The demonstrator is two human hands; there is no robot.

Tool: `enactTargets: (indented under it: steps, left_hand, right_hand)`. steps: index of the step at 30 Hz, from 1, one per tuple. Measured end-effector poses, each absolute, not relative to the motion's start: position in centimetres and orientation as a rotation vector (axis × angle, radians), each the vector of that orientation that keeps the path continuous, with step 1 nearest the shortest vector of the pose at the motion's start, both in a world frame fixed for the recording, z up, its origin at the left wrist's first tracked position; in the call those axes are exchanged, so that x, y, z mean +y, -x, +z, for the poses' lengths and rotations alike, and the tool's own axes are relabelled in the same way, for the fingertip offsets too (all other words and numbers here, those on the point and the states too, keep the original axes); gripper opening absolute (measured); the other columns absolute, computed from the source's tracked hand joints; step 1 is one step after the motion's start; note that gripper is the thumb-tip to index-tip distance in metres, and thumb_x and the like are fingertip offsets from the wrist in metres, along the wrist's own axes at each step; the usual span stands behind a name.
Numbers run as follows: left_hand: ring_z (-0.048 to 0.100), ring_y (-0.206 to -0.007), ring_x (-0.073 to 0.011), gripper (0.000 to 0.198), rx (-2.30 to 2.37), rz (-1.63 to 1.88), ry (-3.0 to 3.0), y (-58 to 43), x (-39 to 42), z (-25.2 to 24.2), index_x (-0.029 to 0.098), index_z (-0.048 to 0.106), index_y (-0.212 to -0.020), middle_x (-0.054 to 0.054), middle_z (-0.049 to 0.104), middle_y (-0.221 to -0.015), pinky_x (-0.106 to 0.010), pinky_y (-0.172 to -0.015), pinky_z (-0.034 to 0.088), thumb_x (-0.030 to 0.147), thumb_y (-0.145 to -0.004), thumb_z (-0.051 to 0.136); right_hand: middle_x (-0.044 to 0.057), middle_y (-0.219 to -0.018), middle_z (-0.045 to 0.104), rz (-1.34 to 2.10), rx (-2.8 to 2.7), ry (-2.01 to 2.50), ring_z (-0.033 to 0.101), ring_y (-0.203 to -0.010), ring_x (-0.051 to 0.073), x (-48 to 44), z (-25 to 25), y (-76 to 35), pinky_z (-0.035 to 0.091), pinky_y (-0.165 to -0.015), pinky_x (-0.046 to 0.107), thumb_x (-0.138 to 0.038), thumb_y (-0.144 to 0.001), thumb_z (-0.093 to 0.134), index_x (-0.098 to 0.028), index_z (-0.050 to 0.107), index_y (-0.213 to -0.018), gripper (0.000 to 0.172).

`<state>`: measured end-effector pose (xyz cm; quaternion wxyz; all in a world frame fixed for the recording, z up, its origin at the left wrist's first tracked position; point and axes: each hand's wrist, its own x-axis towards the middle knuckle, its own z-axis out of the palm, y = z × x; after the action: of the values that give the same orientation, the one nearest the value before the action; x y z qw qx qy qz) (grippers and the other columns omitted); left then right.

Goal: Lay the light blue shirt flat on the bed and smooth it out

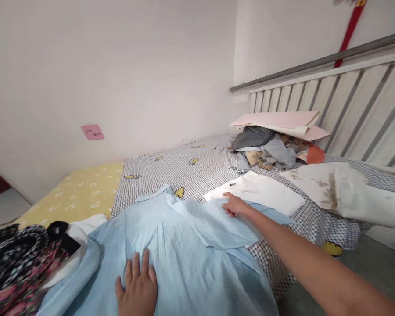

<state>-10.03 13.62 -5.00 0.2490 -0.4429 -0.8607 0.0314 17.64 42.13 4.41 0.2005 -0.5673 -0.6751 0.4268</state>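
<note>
Left hand (136, 287) sits flat on the blue shirt (184, 245), grip open. Right hand (235, 205) is at its far edge, can't tell if it's pinching. White shirt (260, 193) lies just beside, clothes pile (263, 149) behind.

Shirt (177, 245) spread on bed (200, 169), folded garment (260, 193) right of it, clothes pile (266, 147) behind, bundle (23, 259) left

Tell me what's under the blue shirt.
The checked sheet shows around the blue shirt, and white cloth pokes out at its left edge. What else lies beneath is covered.
</note>
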Motion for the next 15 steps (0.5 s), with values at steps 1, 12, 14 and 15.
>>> enactTargets:
  steps: [1,12,14,15]
  left_hand:
    - [0.040,-0.151,-0.0306,0.057,-2.347,0.076,1.213,10.0,13.6,-5.0,0.025,0.044,-0.155,-0.012,0.045,-0.163,-0.059,-0.122,0.029,0.024,-0.102,0.024]
    - [0.048,-0.145,-0.0304,0.055,-2.419,0.028,1.219,9.4,13.3,-3.7,0.024,0.052,-0.151,-0.014,0.054,-0.155,-0.056,-0.120,0.033,0.023,-0.100,0.031]
    - [0.050,-0.144,-0.0303,0.055,-2.433,-0.006,1.230,9.3,13.3,-3.5,0.023,0.053,-0.150,-0.014,0.056,-0.154,-0.056,-0.120,0.033,0.023,-0.100,0.031]
    - [0.050,-0.143,-0.0305,0.055,-2.440,-0.027,1.232,9.3,13.2,-3.5,0.022,0.053,-0.150,-0.015,0.056,-0.153,-0.056,-0.119,0.034,0.023,-0.100,0.031]
  right_hand:
    - [-0.007,-0.055,0.061,1.201,-1.897,1.609,0.058,-0.043,0.012,42.7,3.9,-18.0,0.037,-0.045,0.019,-0.019,-0.085,0.064,-0.013,0.038,-0.152,0.072]
    - [-0.008,-0.042,0.052,1.085,-1.984,1.593,0.056,-0.040,0.012,44.1,3.7,-18.0,0.036,-0.044,0.017,-0.025,-0.088,0.062,-0.020,0.064,-0.093,0.007]
    - [-0.007,-0.043,0.052,0.988,-1.919,1.618,0.058,-0.043,0.013,45.1,5.0,-19.1,0.039,-0.046,0.018,-0.030,-0.092,0.059,-0.020,0.062,-0.092,0.011]
    - [-0.005,-0.046,0.055,0.927,-1.876,1.638,0.061,-0.046,0.014,45.7,5.6,-19.8,0.042,-0.048,0.019,-0.033,-0.093,0.057,-0.019,0.062,-0.093,0.014]
